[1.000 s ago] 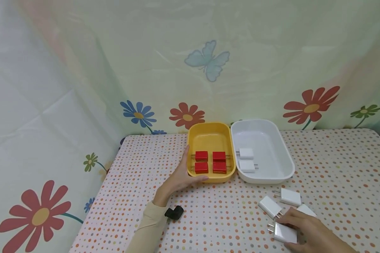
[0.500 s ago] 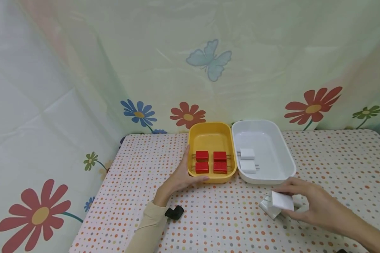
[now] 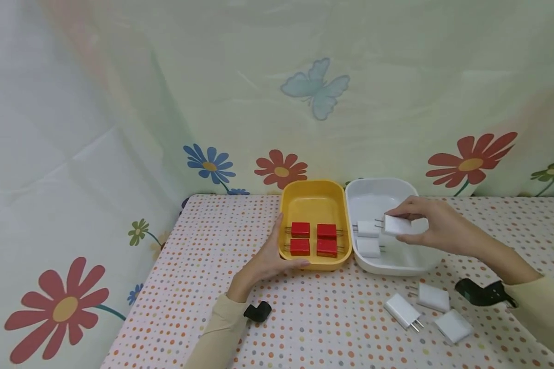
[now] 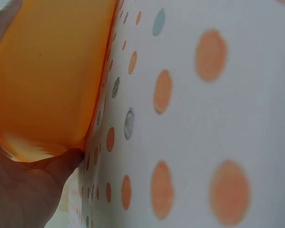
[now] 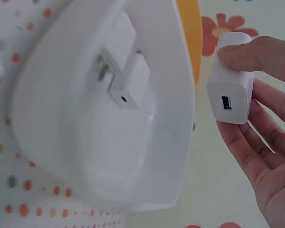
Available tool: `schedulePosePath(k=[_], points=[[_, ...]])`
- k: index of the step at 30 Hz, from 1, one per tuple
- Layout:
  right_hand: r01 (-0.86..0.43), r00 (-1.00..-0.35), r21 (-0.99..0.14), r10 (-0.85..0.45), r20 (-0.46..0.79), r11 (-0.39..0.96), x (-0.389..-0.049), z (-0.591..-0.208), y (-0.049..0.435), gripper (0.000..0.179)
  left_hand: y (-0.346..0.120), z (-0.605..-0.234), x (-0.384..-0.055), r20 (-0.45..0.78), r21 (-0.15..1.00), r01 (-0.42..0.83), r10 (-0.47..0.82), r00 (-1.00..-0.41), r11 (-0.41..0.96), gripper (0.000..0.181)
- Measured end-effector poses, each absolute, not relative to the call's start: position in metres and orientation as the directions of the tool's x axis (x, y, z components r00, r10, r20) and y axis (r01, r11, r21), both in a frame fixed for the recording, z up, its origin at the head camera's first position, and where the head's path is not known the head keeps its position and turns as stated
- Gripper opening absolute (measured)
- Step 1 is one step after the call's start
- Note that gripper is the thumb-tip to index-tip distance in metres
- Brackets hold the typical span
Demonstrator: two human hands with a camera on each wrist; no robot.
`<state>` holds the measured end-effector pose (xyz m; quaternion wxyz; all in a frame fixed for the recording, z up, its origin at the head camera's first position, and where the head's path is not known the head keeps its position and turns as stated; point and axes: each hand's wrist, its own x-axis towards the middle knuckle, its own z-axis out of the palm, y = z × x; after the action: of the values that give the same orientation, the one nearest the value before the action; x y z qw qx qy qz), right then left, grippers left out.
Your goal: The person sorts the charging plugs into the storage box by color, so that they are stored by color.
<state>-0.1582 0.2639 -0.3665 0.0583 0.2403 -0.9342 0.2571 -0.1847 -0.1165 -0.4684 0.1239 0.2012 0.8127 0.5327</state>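
A white USB wall charger (image 3: pixel 397 225) is pinched between the thumb and fingers of my right hand (image 3: pixel 445 230), above the white tray (image 3: pixel 399 265). Its prongs point left in the head view; the right wrist view shows its USB port. Two more white chargers (image 3: pixel 368 229) lie in that tray's left part. My left hand (image 3: pixel 269 255) grips the near left corner of the yellow tray (image 3: pixel 316 189), thumb along the front and fingers along the side. Inside sit several red chargers (image 3: pixel 300 247) in two columns. The left wrist view shows only the tray's outer wall.
On the dotted tablecloth (image 3: pixel 332 318), in front of the white tray, lie three loose white chargers (image 3: pixel 402 310). The two trays stand side by side. Behind them hangs a flowered curtain (image 3: pixel 240 77), and another sheet covers the left side.
My right hand has lifted a white charger from the loose group and carried it forward and left over the white tray. My left hand stays on the yellow tray. The view has shifted slightly.
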Motion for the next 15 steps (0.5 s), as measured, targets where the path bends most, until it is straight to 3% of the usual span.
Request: schedulePosePath(k=[8,15], points=[[-0.409,-0.903,-0.536,-0.411,0.122,0.738,-0.215,-0.372,0.253,0.046,-0.117,-0.470,-0.183,0.001,0.912,0.184,0.448,-0.894,0.367,0.133],[-0.416,-0.889,-0.570,-0.448,0.093,0.708,-0.242,-0.388,0.247,0.042,-0.118,-0.471,-0.183,0.008,0.917,0.187,0.452,-0.892,0.354,0.131]])
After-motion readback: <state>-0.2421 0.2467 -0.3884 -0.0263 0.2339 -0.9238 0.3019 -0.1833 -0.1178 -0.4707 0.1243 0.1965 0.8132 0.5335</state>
